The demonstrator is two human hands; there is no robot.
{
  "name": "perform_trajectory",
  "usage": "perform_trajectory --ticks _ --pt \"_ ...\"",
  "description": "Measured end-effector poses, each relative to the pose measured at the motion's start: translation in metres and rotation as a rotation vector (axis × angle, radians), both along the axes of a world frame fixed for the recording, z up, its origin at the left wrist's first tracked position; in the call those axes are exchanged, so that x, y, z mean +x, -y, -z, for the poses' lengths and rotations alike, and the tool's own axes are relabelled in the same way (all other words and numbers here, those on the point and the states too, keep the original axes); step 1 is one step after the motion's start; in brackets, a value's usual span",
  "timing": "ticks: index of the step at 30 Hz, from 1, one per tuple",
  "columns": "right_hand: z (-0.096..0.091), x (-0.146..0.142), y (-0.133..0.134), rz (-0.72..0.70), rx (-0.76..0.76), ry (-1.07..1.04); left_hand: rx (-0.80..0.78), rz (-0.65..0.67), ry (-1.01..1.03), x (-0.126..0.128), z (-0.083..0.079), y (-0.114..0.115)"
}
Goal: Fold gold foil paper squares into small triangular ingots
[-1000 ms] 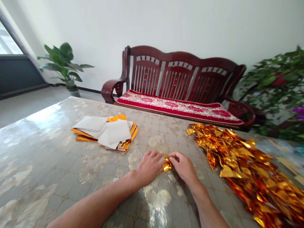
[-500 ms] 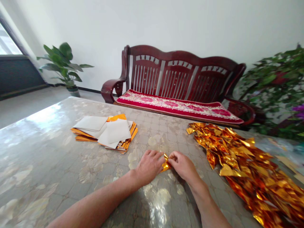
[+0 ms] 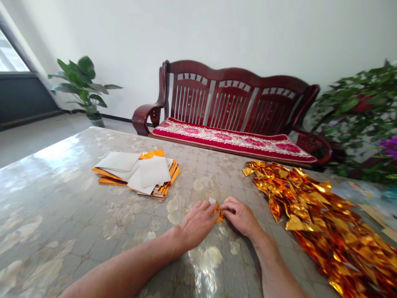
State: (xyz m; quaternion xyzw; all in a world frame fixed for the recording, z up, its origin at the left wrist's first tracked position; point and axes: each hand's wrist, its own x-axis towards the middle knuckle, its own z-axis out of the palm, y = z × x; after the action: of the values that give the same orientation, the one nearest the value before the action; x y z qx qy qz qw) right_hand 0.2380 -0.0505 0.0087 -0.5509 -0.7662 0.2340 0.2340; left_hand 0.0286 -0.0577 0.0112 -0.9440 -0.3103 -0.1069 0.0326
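Observation:
My left hand (image 3: 197, 224) and my right hand (image 3: 241, 215) meet at the middle of the marbled table (image 3: 62, 207). Both pinch one small folded piece of gold foil paper (image 3: 217, 210), which shows a white corner at its top. The hands press it down on the table top. Most of the piece is hidden between my fingers. A stack of flat gold-and-white sheets (image 3: 139, 173) lies to the left, beyond my left hand. A heap of folded gold pieces (image 3: 316, 211) spreads out to the right of my right hand.
A dark red wooden bench (image 3: 229, 107) with a red patterned cushion stands behind the table. A potted plant (image 3: 82, 85) is at the back left, and leafy plants (image 3: 359, 120) fill the right side. The table's right edge carries some pale items, blurred.
My hands have drawn closer together over the gold piece. Less of the foil shows now, and a white corner has appeared at its top.

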Motion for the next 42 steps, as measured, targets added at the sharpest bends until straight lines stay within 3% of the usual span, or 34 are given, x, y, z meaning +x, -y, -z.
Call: perform_trajectory --ticks 9,15,19,23,29,35,42 --pt "-0.004 -0.001 0.004 -0.020 0.032 0.059 -0.005 0.011 -0.016 -0.003 0.002 0.002" --pt "-0.003 -0.013 0.007 -0.015 0.209 0.126 -0.081 -0.026 -0.017 -0.018 0.000 -0.017" --pt "-0.001 -0.020 0.008 -0.029 0.272 0.115 -0.110 -0.050 -0.020 -0.018 0.000 -0.016" --pt "-0.001 -0.022 0.006 -0.025 0.234 0.068 -0.147 -0.079 0.004 -0.016 -0.001 -0.005" --pt "0.002 -0.019 0.003 0.110 0.117 0.003 -0.167 -0.031 0.072 -0.024 -0.006 0.003" --pt "0.006 -0.010 -0.003 -0.009 0.051 -0.067 -0.165 -0.016 0.034 -0.028 -0.008 0.003" --pt "0.004 -0.015 -0.003 0.047 0.057 0.031 -0.127 0.007 -0.015 -0.028 -0.008 0.003"
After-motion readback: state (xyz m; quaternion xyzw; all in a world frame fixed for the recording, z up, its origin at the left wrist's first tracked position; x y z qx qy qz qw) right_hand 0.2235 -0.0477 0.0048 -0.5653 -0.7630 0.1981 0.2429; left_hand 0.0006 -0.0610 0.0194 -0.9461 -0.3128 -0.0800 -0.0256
